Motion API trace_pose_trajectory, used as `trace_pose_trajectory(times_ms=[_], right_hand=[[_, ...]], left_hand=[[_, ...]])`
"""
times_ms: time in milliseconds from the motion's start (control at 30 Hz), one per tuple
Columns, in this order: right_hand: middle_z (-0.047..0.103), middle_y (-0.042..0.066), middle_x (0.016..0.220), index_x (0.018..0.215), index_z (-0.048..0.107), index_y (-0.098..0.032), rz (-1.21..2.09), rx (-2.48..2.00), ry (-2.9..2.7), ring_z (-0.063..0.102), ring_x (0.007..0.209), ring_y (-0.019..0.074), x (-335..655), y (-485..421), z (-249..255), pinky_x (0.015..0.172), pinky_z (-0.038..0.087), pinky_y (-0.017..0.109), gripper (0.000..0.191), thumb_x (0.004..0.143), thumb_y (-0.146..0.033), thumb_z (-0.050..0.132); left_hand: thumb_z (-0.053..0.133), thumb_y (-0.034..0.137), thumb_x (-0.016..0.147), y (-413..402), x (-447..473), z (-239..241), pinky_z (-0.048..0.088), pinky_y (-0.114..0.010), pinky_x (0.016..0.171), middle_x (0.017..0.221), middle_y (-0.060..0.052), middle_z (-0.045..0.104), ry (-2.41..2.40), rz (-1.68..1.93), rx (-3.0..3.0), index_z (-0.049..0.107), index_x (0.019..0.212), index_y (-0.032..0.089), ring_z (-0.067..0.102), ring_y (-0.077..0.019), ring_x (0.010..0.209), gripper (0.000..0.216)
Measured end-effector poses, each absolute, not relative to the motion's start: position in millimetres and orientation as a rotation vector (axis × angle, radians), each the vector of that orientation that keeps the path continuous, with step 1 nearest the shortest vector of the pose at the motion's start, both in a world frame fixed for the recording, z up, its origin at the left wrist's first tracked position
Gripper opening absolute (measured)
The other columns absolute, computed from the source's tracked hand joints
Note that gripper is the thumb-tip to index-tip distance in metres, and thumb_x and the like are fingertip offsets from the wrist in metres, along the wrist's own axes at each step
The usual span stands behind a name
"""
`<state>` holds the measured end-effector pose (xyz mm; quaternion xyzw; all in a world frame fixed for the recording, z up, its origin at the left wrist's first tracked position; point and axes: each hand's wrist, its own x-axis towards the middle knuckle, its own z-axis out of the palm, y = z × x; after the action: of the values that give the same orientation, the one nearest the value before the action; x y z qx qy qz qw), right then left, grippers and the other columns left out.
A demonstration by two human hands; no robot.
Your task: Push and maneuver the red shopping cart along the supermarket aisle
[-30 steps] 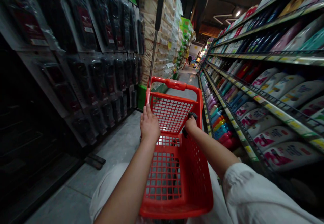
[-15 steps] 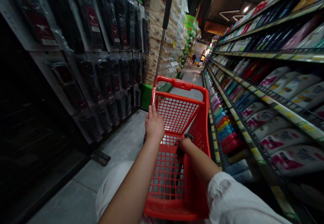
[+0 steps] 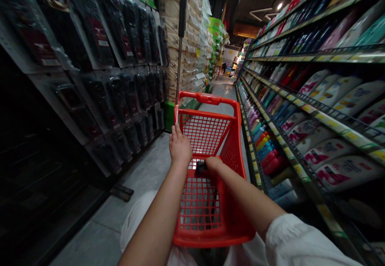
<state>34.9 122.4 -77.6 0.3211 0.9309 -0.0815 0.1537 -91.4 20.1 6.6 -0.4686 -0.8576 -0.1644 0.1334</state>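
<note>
A red plastic shopping trolley basket [image 3: 237, 137] with grid walls and base stands in front of me. My left hand [image 3: 180, 145] lies along its left side, fingers straight and close together; the thumb is hidden. Inside the basket, my right hand [image 3: 214, 165] is closed, fingers curled at a small black object [image 3: 201, 169] whose kind I cannot make out. Its fingertips are mostly hidden. A thin metal rod with a black sleeve [image 3: 182, 11] rises at the basket's far left corner, beyond my left hand.
Shelves of bottles [image 3: 337, 153] line the right side, close to the basket. Packaged dark belts [image 3: 117, 85] hang at left, above a black rack foot [image 3: 122, 192]. Stacked wrapped packs [image 3: 171, 37] stand farther along. Grey floor [image 3: 224, 85] runs ahead between them.
My right hand has moved left inside the basket, with the black object now at its left. The basket and shelves sit slightly farther left in view. My left hand stays at the basket's side.
</note>
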Motion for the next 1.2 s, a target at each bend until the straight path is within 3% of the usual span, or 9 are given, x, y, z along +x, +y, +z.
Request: trace_pose_trajectory(times_ms=[133,200,300,367,633,800,1000,1067,1200], right_hand=[[0.058,0.020,0.134,0.132,0.056,-0.017,-0.255,0.987,2.607,0.059,0.119,0.0292,35,114,-106,0.096,0.047,0.039,0.049,0.084,-0.027,0.060],[0.044,0.021,0.148,0.144,0.043,-0.020,-0.289,1.033,2.580,0.046,0.133,0.0329,41,106,-127,0.103,0.042,0.046,0.064,0.084,-0.036,0.061],[0.018,0.011,0.162,0.152,0.025,-0.034,-0.347,1.228,2.584,0.013,0.148,0.0370,50,98,-155,0.110,0.021,0.066,0.075,0.086,-0.051,0.056],[0.012,0.004,0.164,0.152,0.020,-0.040,-0.404,1.331,2.585,0.003,0.150,0.0337,53,98,-167,0.111,0.012,0.069,0.074,0.087,-0.049,0.054],[0.012,0.010,0.163,0.155,0.009,-0.032,-0.640,1.317,2.595,0.007,0.150,0.0324,10,98,-168,0.111,0.022,0.065,0.081,0.087,-0.026,0.052],[0.020,-0.005,0.162,0.147,0.031,-0.045,-0.523,0.646,2.801,0.013,0.150,0.0210,4,105,-161,0.118,0.012,0.057,0.068,0.086,-0.019,0.049],[0.025,0.017,0.159,0.152,0.028,-0.023,-0.328,1.618,2.416,0.023,0.147,0.0264,28,142,-171,0.115,0.012,0.059,0.062,0.091,-0.013,0.035],[0.023,0.019,0.159,0.152,0.026,-0.026,-0.362,1.709,2.327,0.023,0.147,0.0289,21,145,-170,0.113,0.018,0.060,0.062,0.093,-0.015,0.036],[0.021,0.019,0.159,0.151,0.022,-0.039,-0.435,1.388,2.372,0.029,0.143,0.0377,-5,137,-155,0.104,0.031,0.065,0.072,0.089,-0.019,0.052]], left_hand=[[0.041,0.010,0.087,23,-93,6,0.032,-0.044,0.114,0.160,-0.022,0.018,-2.472,-0.448,-1.362,0.067,0.114,0.003,0.023,-0.0330,0.147,0.039],[0.043,0.012,0.086,23,-94,4,0.031,-0.043,0.115,0.159,-0.023,0.018,-2.460,-0.440,-1.366,0.067,0.114,0.002,0.023,-0.0333,0.146,0.038],[0.049,0.015,0.085,24,-95,3,0.032,-0.042,0.114,0.159,-0.023,0.019,-2.453,-0.428,-1.359,0.066,0.115,0.003,0.025,-0.0340,0.146,0.037],[0.051,0.016,0.085,25,-95,4,0.033,-0.041,0.114,0.159,-0.023,0.019,-2.458,-0.420,-1.355,0.066,0.114,0.003,0.025,-0.0345,0.146,0.036],[0.053,0.016,0.084,31,-95,8,0.032,-0.042,0.114,0.158,-0.025,0.020,-2.467,-0.408,-1.353,0.068,0.110,0.002,0.027,-0.0367,0.145,0.033],[0.053,0.016,0.085,28,-95,7,0.036,-0.040,0.112,0.159,-0.025,0.019,-2.469,-0.410,-1.359,0.066,0.116,0.003,0.026,-0.0359,0.145,0.036],[0.052,0.016,0.086,25,-94,8,0.042,-0.039,0.107,0.160,-0.023,0.015,-2.508,-0.393,-1.381,0.064,0.118,0.003,0.022,-0.0351,0.147,0.036],[0.051,0.016,0.087,25,-94,9,0.043,-0.040,0.107,0.160,-0.023,0.013,-2.514,-0.391,-1.385,0.064,0.118,0.003,0.021,-0.0353,0.147,0.036],[0.051,0.017,0.087,26,-94,11,0.043,-0.039,0.107,0.161,-0.023,0.012,-2.536,-0.369,-1.369,0.064,0.117,0.004,0.020,-0.0351,0.147,0.035]])
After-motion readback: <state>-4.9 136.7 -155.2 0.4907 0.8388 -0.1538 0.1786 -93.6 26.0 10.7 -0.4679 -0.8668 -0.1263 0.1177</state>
